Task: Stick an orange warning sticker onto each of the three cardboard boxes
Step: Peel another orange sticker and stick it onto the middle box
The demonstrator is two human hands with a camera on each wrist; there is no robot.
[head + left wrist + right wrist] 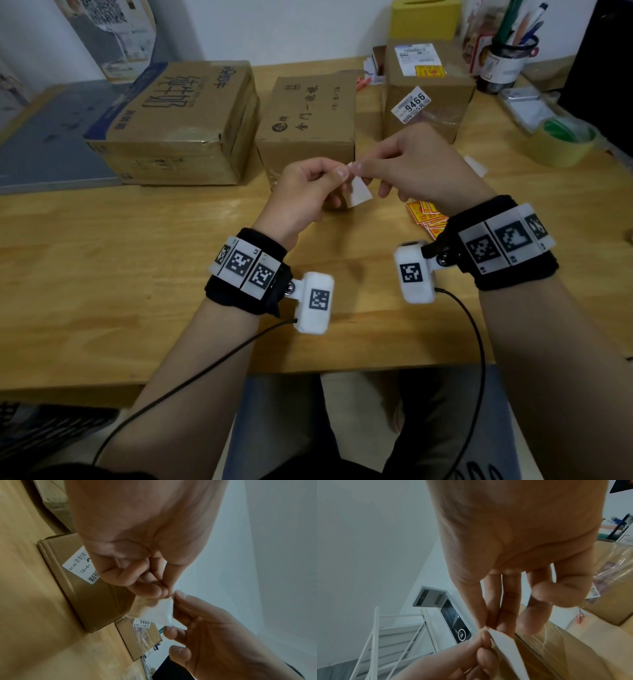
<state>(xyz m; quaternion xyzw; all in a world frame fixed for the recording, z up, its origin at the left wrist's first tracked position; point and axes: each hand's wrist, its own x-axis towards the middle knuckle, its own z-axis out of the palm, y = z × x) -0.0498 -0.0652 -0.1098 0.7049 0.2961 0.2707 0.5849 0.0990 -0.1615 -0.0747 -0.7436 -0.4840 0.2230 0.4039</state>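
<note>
Above the desk's [102, 240] middle, your left hand [301, 195] and right hand [421, 164] both pinch one sticker [358, 188], white side showing, while only the head view shows the spare orange stickers [426, 216] under your right wrist.

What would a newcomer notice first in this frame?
Both hands meet at the centre above the wooden table: the left hand and right hand pinch a small white-backed sticker at its top corner. Behind them stand three cardboard boxes in a row; the right box already bears an orange sticker. More orange stickers lie under the right wrist.
</note>
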